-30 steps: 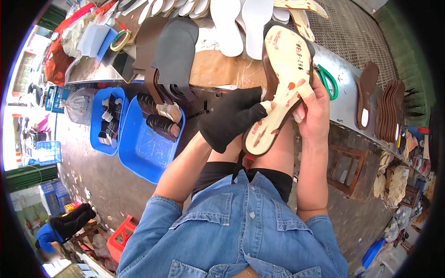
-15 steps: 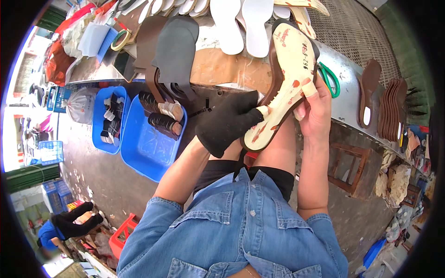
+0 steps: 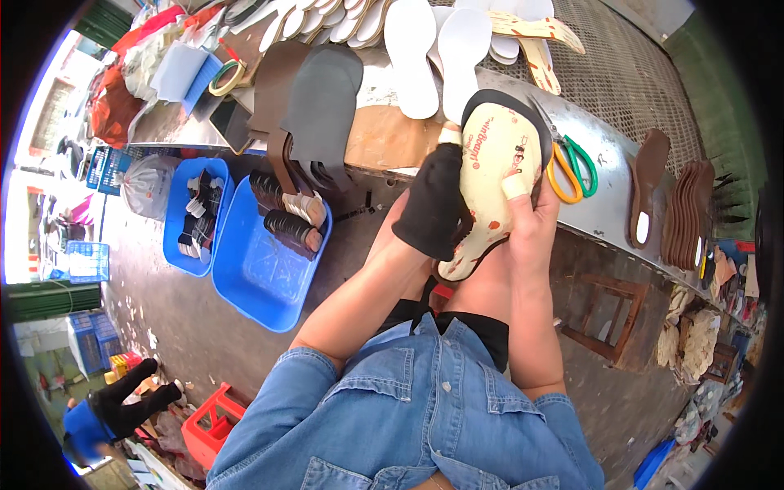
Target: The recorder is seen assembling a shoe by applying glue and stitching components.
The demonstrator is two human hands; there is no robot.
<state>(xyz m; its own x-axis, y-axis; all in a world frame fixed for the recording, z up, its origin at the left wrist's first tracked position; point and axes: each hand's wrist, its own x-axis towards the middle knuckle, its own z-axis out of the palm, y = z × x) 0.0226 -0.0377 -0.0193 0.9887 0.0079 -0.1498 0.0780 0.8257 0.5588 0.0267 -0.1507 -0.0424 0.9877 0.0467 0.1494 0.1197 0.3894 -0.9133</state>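
Note:
A cream shoe insole [image 3: 494, 167] with red markings and a dark border round its edge is held over my lap, its broad end up and away from me. My left hand [image 3: 433, 204], in a black fingerless glove, grips its left edge. On the right edge my right hand [image 3: 532, 216] is closed, with a wrapped thumb pressed on the cream face. Most of my fingers are hidden behind the insole. Just to its right on the bench lie scissors [image 3: 581, 170] with orange and green handles.
White insoles [image 3: 411, 61] are piled on the metal bench [image 3: 608, 175]; grey sheets [image 3: 324, 102] hang over its front edge. Brown soles [image 3: 690, 214] stand at the right. Blue tubs [image 3: 265, 282] with dark strapped pieces sit at the left. A red stool [image 3: 214, 429] and another person [image 3: 110, 408] are lower left.
The insole has turned and moved nearer, its broad end now lower in view. My left hand has shifted up along its left edge. The orange scissor handle has come into sight.

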